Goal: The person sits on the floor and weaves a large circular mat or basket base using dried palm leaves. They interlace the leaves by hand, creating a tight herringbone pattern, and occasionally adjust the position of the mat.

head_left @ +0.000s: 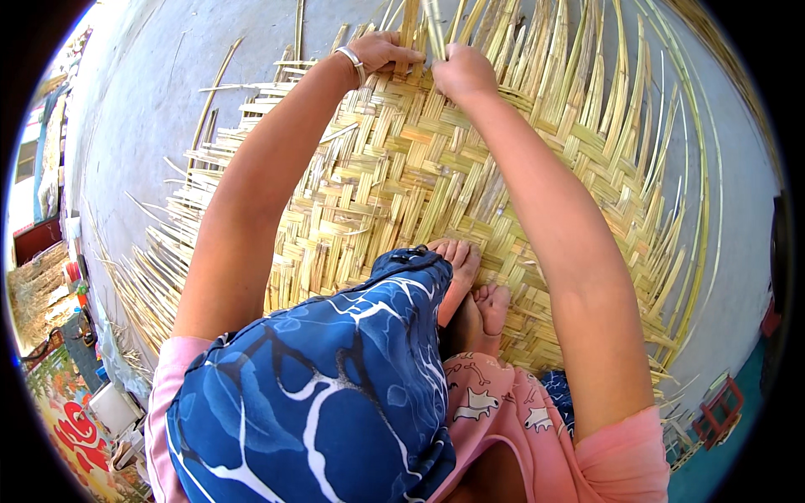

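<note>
A mat woven from flat yellow-green reed strips (394, 180) spreads out under my bare feet. At its far edge, my left hand (384, 52), with a silver bracelet on the wrist, pinches a brownish strip (409, 23) that stands up from the weave. Just to its right, my right hand (466, 74) is closed in a fist around a pale reed strip (434, 29), which runs up past the top of the picture. The fingertips of both hands are partly hidden by the strips and knuckles.
Loose strip ends (579, 75) fan out beyond the mat on the far side and at the left. Grey floor (138, 109) surrounds it. My feet (459, 261) rest on the weave. A red-framed object (719, 412) stands at lower right; assorted household items crowd the left rim.
</note>
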### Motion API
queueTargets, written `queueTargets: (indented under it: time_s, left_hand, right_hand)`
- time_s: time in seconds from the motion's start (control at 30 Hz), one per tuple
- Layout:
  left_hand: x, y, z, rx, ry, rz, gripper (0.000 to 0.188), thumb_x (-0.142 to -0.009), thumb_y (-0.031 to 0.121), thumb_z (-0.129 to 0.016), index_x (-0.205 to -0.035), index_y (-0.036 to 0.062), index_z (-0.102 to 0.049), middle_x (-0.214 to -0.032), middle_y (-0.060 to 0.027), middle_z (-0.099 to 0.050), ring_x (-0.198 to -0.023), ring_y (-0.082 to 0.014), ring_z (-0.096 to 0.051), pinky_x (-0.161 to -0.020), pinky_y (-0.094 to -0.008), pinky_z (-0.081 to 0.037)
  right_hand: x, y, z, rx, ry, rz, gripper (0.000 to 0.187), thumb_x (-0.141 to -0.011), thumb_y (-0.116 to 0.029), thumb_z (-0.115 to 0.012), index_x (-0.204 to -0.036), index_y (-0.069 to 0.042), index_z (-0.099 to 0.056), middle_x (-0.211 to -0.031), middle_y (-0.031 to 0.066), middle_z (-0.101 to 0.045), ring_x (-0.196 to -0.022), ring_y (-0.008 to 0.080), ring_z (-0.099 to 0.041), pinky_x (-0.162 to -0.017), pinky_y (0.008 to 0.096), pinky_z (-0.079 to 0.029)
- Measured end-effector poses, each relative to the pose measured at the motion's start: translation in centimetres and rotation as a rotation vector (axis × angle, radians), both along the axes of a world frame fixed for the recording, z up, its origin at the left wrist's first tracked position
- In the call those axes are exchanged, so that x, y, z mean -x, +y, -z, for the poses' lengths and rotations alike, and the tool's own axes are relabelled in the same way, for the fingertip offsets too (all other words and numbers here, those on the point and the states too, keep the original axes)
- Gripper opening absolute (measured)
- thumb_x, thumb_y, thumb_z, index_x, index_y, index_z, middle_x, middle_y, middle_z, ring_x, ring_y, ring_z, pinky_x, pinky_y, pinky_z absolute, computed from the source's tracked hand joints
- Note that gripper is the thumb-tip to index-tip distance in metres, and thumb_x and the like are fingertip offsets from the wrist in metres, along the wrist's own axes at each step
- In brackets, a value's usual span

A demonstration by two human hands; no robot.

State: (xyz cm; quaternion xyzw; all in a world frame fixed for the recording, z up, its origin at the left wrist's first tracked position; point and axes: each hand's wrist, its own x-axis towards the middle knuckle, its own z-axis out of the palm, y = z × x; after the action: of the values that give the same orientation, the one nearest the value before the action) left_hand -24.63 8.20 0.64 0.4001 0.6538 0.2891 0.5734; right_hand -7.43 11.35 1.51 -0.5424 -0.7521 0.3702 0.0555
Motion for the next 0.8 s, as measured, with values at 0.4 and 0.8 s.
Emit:
queueTargets:
  time_s: [0.4,0.8]
  left_hand:
    - [0.2,-1.0,1.9,-0.188,-0.476,-0.346,0.028,-0.083,0.016,-0.067,-0.108,0.0033,-0.062,-0.091,-0.0029,-0.063,-0.082,-0.0134,-0.059,-0.078,-0.0287,-0.048]
    - [-0.3,-2.6,4.6,-0.300,0.460,-0.529,0.017,-0.081,0.014,-0.065,-0.095,0.0079,-0.070,-0.079,-0.0037,-0.066,-0.068,-0.0140,-0.061,-0.066,-0.0250,-0.050]
  right_hand:
    - [-0.5,-1.0,-0.2,-0.105,-0.106,-0.243,0.042,-0.085,-0.007,-0.049,-0.126,-0.015,-0.053,-0.117,0.0110,-0.060,-0.108,0.0223,-0.058,-0.093,0.0356,-0.046]
    - [-2.5,-2.2,2.3,-0.254,0.155,-0.148,0.028,-0.089,-0.008,-0.047,-0.114,-0.008,-0.060,-0.119,0.0096,-0.055,-0.100,0.0264,-0.059,-0.094,0.0353,-0.045]
